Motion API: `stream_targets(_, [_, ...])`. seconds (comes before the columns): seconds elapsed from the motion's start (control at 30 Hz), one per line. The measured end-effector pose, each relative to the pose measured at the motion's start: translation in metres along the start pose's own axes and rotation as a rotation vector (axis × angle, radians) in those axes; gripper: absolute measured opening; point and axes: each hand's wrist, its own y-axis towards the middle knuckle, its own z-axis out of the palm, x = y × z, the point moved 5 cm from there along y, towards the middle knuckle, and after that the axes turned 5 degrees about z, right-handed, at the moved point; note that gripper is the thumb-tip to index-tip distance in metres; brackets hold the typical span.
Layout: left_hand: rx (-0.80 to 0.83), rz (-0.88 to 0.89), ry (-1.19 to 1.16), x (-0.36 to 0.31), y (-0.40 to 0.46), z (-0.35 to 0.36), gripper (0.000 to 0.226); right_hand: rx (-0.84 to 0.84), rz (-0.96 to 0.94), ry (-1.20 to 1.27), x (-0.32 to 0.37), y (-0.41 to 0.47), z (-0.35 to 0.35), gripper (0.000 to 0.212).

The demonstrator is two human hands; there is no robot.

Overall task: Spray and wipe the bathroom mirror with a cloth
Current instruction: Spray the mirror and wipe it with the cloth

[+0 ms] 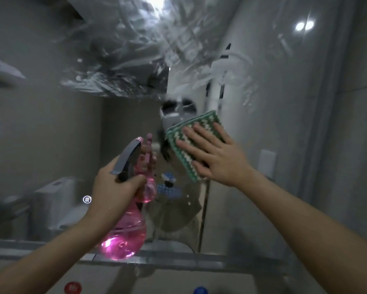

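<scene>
Pink translucent plastic spray bottle at lower centre of frame, bulbous body partly filled with pink liquid, grey trigger head on top. Left hand grips its neck, fingers curled round below the trigger; nozzle points toward the large wall mirror filling most of the frame. Right hand, centre right, lies flat with fingers straight and spread, pressing a green-and-white knitted square cloth against the glass. Upper mirror streaked with white foam smears, heaviest at top centre and upper right. Reflections behind the smears blurred; the reflected person largely hidden by cloth and bottle. Toilet cistern reflection lower left, soft. Red cap and blue cap cut off by bottom edge.
</scene>
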Motion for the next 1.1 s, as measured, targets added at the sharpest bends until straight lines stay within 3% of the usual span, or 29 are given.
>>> stream_targets(0.1, [0.003, -0.005, -0.054, -0.009, 0.006, 0.024, 0.015, -0.038, 0.170, -0.037, -0.044, -0.028, -0.010, 0.048])
stream_targets(0.27, [0.060, -0.048, -0.195, -0.012, -0.006, 0.076, 0.026, -0.073, 0.384, -0.104, -0.062, -0.090, -0.013, 0.049])
stream_targets(0.37, [0.118, -0.080, -0.161, -0.004, -0.016, 0.097, 0.029, -0.050, 0.426, -0.110, -0.061, -0.104, -0.012, 0.050])
stream_targets(0.63, [0.087, -0.038, -0.198, -0.005, 0.001, 0.079, 0.022, -0.015, 0.316, -0.131, -0.070, -0.063, -0.012, 0.051])
stream_targets(0.7, [0.031, -0.042, -0.198, 0.002, 0.007, 0.060, 0.008, -0.023, 0.309, -0.150, -0.066, -0.035, -0.009, 0.050])
stream_targets(0.77, [-0.002, -0.043, -0.193, 0.006, 0.008, 0.041, 0.028, -0.026, 0.320, -0.156, -0.058, -0.007, -0.006, 0.051])
stream_targets(0.83, [-0.025, -0.047, -0.139, 0.010, 0.006, 0.021, 0.027, -0.017, 0.309, -0.144, -0.043, 0.016, -0.002, 0.051])
stream_targets(0.93, [-0.052, -0.079, -0.064, 0.017, 0.000, -0.004, 0.016, -0.012, 0.172, -0.112, -0.016, 0.045, 0.000, 0.050])
stream_targets(1.1, [-0.045, -0.062, -0.033, 0.025, -0.001, -0.028, 0.022, 0.041, -0.144, -0.062, 0.028, 0.076, 0.008, 0.051])
